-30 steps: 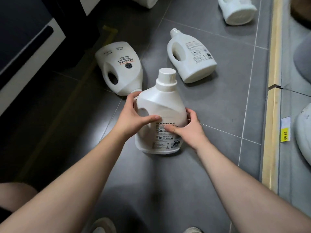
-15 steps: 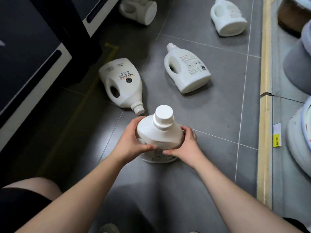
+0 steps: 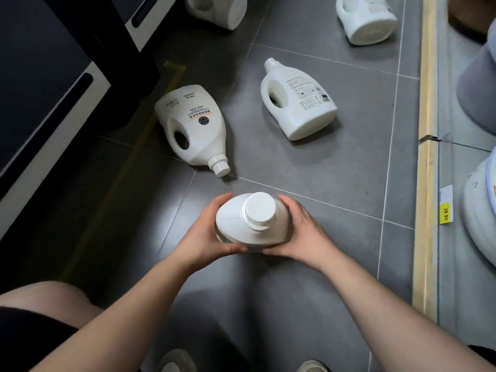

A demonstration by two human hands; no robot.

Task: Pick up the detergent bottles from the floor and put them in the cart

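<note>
A white detergent bottle [image 3: 236, 226] stands upright between my hands, its cap pointing up at the camera. My left hand [image 3: 206, 234] grips its left side and my right hand [image 3: 300, 232] grips its right side, fingers curled round the body. Two more white bottles lie flat on the grey tile floor beyond it: one with an orange-striped label [image 3: 192, 124] at the left, cap toward me, and one showing its back label [image 3: 298, 100] at the right. Two further bottles lie at the top edge, one at the left [image 3: 217, 9] and one at the right [image 3: 365, 17]. No cart is visible.
A dark cabinet with white trim [image 3: 61, 103] runs along the left. A yellow floor strip [image 3: 426, 157] and a shelf with a yellow price tag [image 3: 445, 213] and large white containers [image 3: 480, 210] border the right. My shoes show at the bottom edge.
Both hands have tipped the bottle from leaning back to upright and brought it closer under the camera. The view has tilted more steeply downward, so the lying bottles sit higher in frame.
</note>
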